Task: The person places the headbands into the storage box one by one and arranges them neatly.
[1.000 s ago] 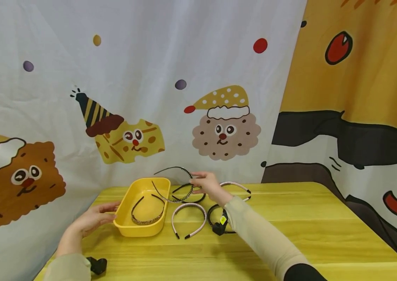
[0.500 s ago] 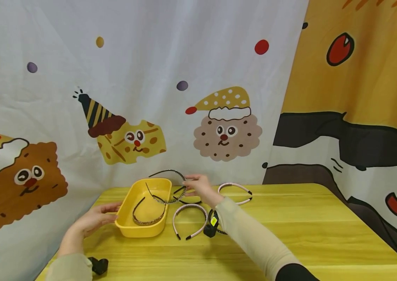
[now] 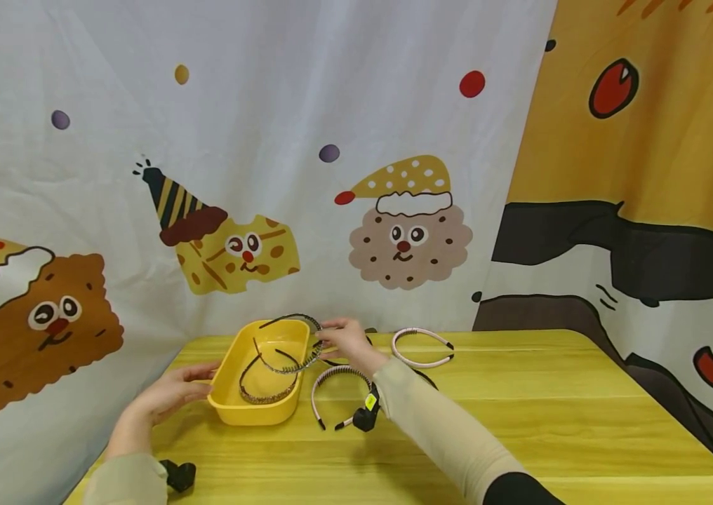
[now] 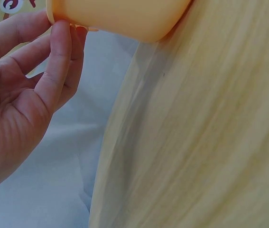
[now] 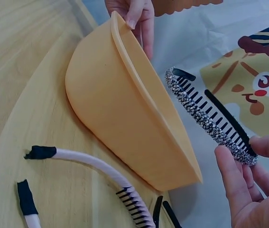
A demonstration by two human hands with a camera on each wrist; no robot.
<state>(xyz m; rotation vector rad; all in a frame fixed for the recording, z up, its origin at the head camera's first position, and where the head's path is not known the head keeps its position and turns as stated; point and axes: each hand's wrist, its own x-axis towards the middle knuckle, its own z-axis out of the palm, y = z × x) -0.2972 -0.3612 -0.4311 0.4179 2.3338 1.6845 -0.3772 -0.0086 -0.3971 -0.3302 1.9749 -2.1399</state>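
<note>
- The right hand (image 3: 344,339) pinches a silver studded headband (image 3: 290,345) between thumb and fingers, gripping it near one end.
- That headband hangs tilted over the far right part of the yellow tray (image 3: 228,382), its black teeth turned inward; whether its free end touches anything inside the tray, I cannot tell.
- The left hand (image 3: 170,389) rests against the tray's near left rim, fingers only slightly bent, their tips touching the edge; they press on it rather than curl around it.
- Inside the tray lies a dark beaded headband (image 3: 266,389), open end toward the tray's far wall.
- Just right of the tray, on the yellow desk (image 3: 558,414), lies a pink headband with black tips (image 3: 331,382).
- Farther right of the tray lies a second pink headband (image 3: 422,348), well apart from the first.
- A black headband with a yellow tag (image 3: 367,414) lies right of the tray, partly hidden under the right sleeve.
- A small black clip (image 3: 180,475) sits on the desk nearer than the tray, beside the left sleeve.
</note>
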